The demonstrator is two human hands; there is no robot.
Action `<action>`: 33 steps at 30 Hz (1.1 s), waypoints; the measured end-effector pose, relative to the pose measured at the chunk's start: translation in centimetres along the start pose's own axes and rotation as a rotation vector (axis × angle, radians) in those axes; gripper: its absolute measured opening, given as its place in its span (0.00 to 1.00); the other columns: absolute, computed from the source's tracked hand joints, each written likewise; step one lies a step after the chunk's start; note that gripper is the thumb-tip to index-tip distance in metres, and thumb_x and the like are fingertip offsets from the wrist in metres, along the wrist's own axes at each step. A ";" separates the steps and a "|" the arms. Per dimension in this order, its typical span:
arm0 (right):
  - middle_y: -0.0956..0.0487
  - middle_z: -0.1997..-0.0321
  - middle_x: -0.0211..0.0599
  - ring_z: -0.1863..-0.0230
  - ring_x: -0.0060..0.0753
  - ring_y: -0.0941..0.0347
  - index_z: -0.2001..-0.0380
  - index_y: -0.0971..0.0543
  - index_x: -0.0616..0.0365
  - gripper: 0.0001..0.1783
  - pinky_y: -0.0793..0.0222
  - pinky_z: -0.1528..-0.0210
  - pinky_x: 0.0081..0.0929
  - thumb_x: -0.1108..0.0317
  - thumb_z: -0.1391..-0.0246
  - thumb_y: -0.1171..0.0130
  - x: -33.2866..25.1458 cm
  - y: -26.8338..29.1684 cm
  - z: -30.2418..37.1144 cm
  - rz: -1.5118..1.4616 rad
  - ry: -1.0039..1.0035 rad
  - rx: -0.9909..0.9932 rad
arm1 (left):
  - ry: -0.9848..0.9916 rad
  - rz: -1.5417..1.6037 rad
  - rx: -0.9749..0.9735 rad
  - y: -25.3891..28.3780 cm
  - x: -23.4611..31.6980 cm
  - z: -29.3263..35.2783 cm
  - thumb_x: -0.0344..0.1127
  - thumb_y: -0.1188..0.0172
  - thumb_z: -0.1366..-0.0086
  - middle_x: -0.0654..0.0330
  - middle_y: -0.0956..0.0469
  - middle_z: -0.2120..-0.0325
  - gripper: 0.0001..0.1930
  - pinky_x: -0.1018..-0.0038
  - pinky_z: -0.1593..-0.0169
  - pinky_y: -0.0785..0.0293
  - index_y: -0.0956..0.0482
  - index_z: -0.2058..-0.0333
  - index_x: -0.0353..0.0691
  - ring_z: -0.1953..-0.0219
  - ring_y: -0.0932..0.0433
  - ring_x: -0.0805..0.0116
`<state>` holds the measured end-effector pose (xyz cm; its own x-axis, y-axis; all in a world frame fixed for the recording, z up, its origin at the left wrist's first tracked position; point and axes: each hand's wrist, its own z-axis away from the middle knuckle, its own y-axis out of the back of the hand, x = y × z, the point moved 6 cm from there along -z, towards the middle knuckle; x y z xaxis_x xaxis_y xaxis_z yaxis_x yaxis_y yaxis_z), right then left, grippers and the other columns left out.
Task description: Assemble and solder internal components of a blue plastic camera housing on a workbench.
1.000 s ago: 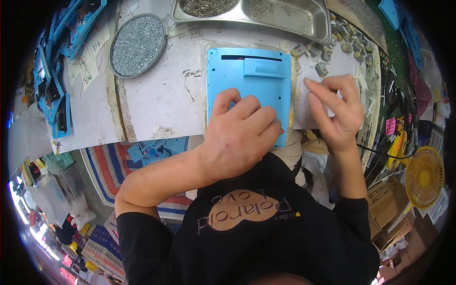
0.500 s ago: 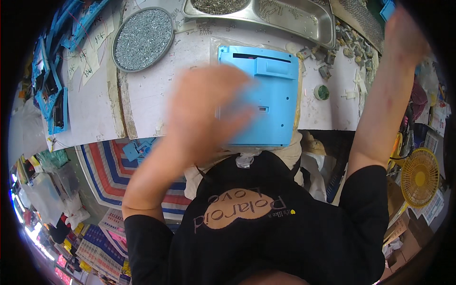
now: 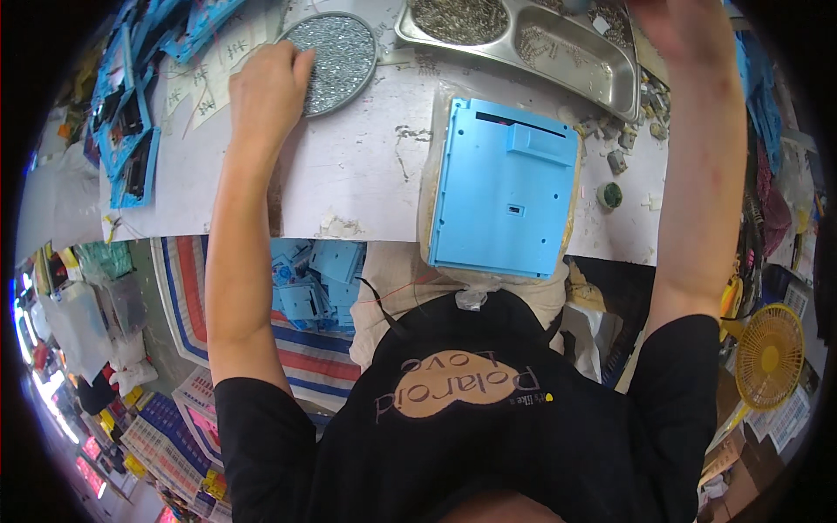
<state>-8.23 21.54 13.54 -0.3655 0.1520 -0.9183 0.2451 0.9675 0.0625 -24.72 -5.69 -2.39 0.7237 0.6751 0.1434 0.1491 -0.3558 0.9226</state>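
Observation:
A light blue plastic panel (image 3: 506,196) lies flat on the white worktable (image 3: 357,183), right in front of me, with no hand on it. My left hand (image 3: 266,87) reaches far left to a round dish of small silver screws (image 3: 336,48). Its bent fingertips rest on the dish's near edge, and I cannot see whether they pinch anything. My right hand (image 3: 680,26) is raised at the top right, above a steel compartment tray (image 3: 558,48) that holds more screws. That hand is blurred and partly cut off by the picture's edge.
Small grey parts and a green round cap (image 3: 610,193) lie right of the panel. Blue parts are stacked at the table's left end (image 3: 131,148). More blue pieces lie below the table edge (image 3: 309,283) on a striped sack. A yellow fan (image 3: 767,357) stands at lower right.
Both hands left the blue panel. The left one swung out to the round screw dish and the right one rose toward the top right. The panel now lies uncovered.

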 end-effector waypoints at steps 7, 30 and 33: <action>0.24 0.62 0.30 0.58 0.30 0.25 0.40 0.27 0.62 0.21 0.34 0.35 0.43 0.69 0.34 0.43 -0.9 0.2 8.6 -0.221 -0.097 -0.010 | 0.064 0.174 -0.026 2.2 1.9 0.4 0.48 0.41 0.31 0.50 0.18 0.71 0.19 0.59 0.60 0.26 0.18 0.70 0.36 0.66 0.19 0.48; 0.25 0.81 0.17 0.82 0.13 0.29 0.57 0.28 0.43 0.14 0.23 0.67 0.18 0.67 0.40 0.33 -6.5 -4.5 15.9 -0.493 0.035 0.036 | -0.388 1.045 -0.167 8.4 21.1 10.9 0.25 0.27 0.48 0.63 0.18 0.69 0.12 0.52 0.38 0.31 0.16 0.64 0.42 0.66 0.19 0.66; 0.24 0.80 0.17 0.82 0.13 0.29 0.55 0.28 0.43 0.14 0.24 0.67 0.19 0.67 0.39 0.35 -6.5 -4.8 15.6 -0.489 0.034 -0.008 | -0.411 1.043 -0.220 8.6 21.1 10.5 0.25 0.27 0.47 0.63 0.18 0.69 0.11 0.52 0.38 0.31 0.17 0.65 0.42 0.65 0.19 0.65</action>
<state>6.94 12.72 13.08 -0.4650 -0.3142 -0.8277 0.0309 0.9286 -0.3699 -1.12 -1.32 4.77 0.5974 -0.1597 0.7858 -0.7459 -0.4704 0.4715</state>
